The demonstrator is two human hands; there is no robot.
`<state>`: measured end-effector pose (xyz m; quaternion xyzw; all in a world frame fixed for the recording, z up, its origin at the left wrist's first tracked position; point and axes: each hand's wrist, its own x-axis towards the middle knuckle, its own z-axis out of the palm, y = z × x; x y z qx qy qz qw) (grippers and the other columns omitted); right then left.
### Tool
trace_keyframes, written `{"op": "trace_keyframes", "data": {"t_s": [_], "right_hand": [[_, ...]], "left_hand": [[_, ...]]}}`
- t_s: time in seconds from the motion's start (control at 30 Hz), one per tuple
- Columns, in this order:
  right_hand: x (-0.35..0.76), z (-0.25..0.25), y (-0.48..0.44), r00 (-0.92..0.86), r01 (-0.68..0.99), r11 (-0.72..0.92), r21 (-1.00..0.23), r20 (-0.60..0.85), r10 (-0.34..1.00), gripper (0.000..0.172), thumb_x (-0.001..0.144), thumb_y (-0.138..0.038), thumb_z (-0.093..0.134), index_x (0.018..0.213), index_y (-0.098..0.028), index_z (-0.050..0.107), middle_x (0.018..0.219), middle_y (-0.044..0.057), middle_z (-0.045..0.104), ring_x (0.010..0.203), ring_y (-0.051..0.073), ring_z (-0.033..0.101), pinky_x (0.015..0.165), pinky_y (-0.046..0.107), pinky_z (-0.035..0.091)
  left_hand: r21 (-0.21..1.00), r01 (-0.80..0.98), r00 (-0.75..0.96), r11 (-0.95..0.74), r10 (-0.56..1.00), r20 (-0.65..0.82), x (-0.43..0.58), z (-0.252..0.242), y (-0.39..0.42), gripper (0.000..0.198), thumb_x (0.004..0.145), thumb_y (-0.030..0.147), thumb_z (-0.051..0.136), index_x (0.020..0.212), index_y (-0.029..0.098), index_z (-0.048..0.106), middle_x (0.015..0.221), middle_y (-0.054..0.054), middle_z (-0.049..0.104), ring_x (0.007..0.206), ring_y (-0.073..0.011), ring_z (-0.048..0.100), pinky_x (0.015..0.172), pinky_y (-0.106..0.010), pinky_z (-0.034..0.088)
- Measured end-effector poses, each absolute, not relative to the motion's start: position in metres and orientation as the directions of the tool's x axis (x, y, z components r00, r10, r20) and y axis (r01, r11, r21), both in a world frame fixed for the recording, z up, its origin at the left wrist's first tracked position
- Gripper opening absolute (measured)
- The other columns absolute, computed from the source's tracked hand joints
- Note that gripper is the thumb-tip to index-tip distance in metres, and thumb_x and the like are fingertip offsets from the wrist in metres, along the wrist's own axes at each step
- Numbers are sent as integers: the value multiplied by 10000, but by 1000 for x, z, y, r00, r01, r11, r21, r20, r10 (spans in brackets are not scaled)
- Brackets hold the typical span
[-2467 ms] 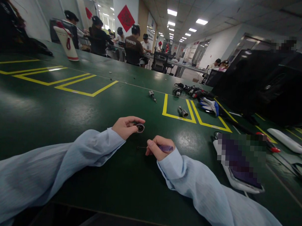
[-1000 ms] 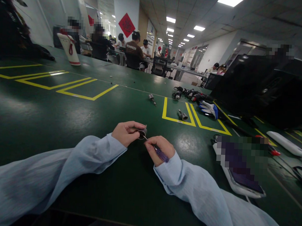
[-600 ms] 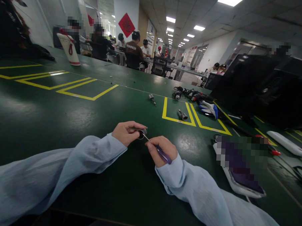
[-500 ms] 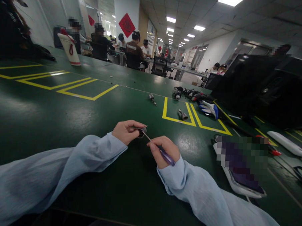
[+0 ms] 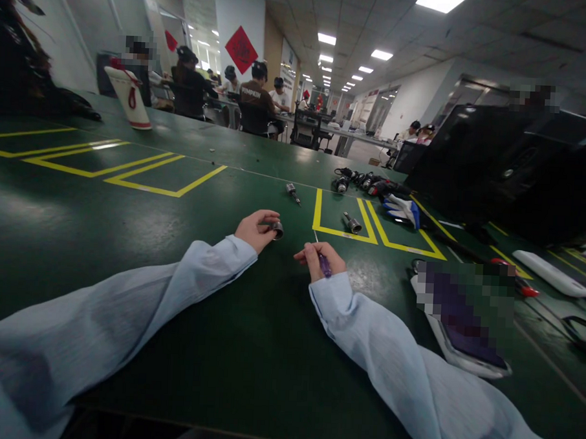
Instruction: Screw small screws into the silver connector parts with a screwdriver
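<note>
My left hand is closed round a small grey metal cup-shaped part, its round open end facing right. In my right hand is a screwdriver with a purple handle, its thin shaft pointing up and away from me. The screwdriver and the metal part are apart. Beyond my hands on the green table lie two metal pieces: a hole saw with a shank, inside a yellow-taped outline, and a narrower shanked piece to its left.
A phone-like device, partly pixelated, lies right of my right arm. Farther back are a blue and white glove and a cluster of dark tools. A white cup stands far left. Several people sit at tables beyond.
Both hands have moved forward and drawn apart. The screwdriver shaft has come away from the metal part and now points upward.
</note>
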<state>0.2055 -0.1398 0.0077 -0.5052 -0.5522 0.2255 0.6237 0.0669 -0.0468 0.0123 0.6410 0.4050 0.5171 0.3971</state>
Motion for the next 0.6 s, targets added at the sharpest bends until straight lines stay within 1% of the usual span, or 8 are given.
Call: {"op": "trace_keyframes", "data": {"t_s": [0.1, 0.2, 0.3, 0.37, 0.4, 0.43, 0.53, 0.6], "right_hand": [[206, 4, -127, 334, 412, 396, -821, 540, 772, 276, 762, -428, 517, 647, -177, 538, 598, 16, 618, 518, 118, 524, 530, 243, 436], [213, 2, -110, 366, 517, 406, -754, 624, 691, 281, 776, -424, 480, 673, -174, 555, 595, 17, 581, 535, 131, 508, 544, 259, 429], [234, 4, -87, 378, 620, 375, -689, 681, 628, 262, 773, -419, 465, 714, -180, 554, 658, 35, 605, 637, 164, 552, 639, 296, 456], [255, 8, -72, 393, 704, 300, -644, 704, 591, 219, 773, -386, 453, 753, -185, 537, 815, 64, 640, 786, 184, 571, 759, 322, 447], [267, 10, -66, 404, 744, 223, -630, 689, 602, 188, 763, -365, 455, 753, -189, 520, 888, 73, 639, 851, 192, 564, 808, 335, 431], [279, 12, -60, 439, 771, 111, -628, 649, 622, 164, 742, -358, 466, 743, -199, 504, 924, 70, 633, 905, 204, 548, 835, 353, 415], [310, 16, -49, 456, 777, -17, -629, 545, 703, 92, 684, -288, 495, 740, -217, 480, 935, 65, 605, 988, 246, 505, 862, 416, 373], [324, 14, -45, 433, 773, -45, -632, 475, 766, 92, 647, -248, 515, 720, -225, 462, 878, 63, 587, 972, 262, 506, 832, 429, 372]], "left_hand": [[901, 150, 193, -407, 906, 377, 89, 8, -35, 398, 574, 50, 557, 965, 117, 539, 870, -58, 607, 668, -120, 624, 649, -269, 532], [882, 173, 255, -439, 885, 390, 117, 4, -22, 436, 565, 21, 568, 988, 123, 535, 876, -51, 604, 637, -108, 613, 638, -256, 523], [851, 208, 299, -483, 860, 414, 147, 1, -9, 441, 585, 35, 585, 1010, 144, 538, 901, -48, 609, 666, -118, 611, 677, -278, 521], [825, 241, 314, -512, 845, 433, 164, 0, 0, 443, 583, 47, 611, 1008, 156, 547, 903, -45, 615, 735, -142, 609, 734, -302, 512], [813, 256, 320, -524, 839, 440, 171, -1, 4, 448, 581, 45, 618, 1008, 160, 550, 903, -44, 618, 771, -153, 607, 759, -310, 505], [802, 271, 325, -532, 835, 444, 178, -1, 8, 451, 582, 44, 621, 1011, 162, 550, 904, -46, 621, 796, -162, 603, 781, -318, 499], [777, 309, 340, -548, 827, 448, 192, -1, 17, 435, 604, 66, 628, 1022, 157, 550, 902, -60, 629, 827, -187, 601, 812, -351, 486], [765, 325, 351, -556, 822, 449, 196, 0, 19, 444, 604, 96, 648, 1034, 146, 547, 908, -75, 631, 833, -206, 603, 822, -373, 482]]}}
